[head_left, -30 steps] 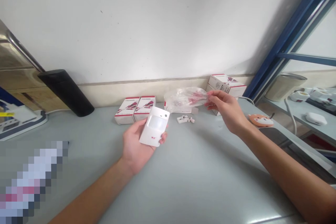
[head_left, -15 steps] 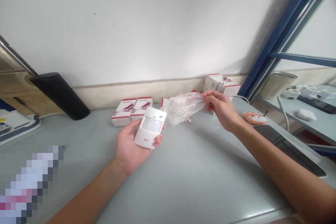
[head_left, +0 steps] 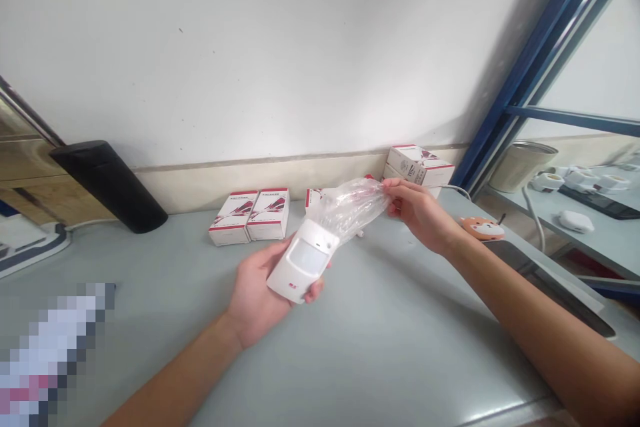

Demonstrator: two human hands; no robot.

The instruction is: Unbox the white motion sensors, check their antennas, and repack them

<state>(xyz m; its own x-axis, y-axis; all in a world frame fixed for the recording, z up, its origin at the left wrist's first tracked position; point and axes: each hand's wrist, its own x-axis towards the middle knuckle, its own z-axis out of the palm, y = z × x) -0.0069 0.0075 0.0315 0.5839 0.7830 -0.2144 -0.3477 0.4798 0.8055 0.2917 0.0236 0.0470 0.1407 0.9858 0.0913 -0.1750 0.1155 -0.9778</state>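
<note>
My left hand (head_left: 260, 290) holds a white plastic sensor unit (head_left: 301, 261) with a frosted window, palm up above the grey table (head_left: 380, 333). The unit's top end touches or sits just inside the mouth of a clear plastic bag (head_left: 350, 203). My right hand (head_left: 417, 210) pinches the far end of that bag and holds it stretched toward the unit.
Two red-and-white boxes (head_left: 250, 215) lie by the wall, a third (head_left: 313, 199) behind the bag, and a stack of two (head_left: 419, 168) at the right. A black cylinder (head_left: 110, 185) leans at left. An orange figure (head_left: 483, 228) and a dark flat device (head_left: 545, 280) lie at right.
My right hand lifted the clear bag off the table and brought it to the white unit. My left hand tilted the unit so its top meets the bag's mouth.
</note>
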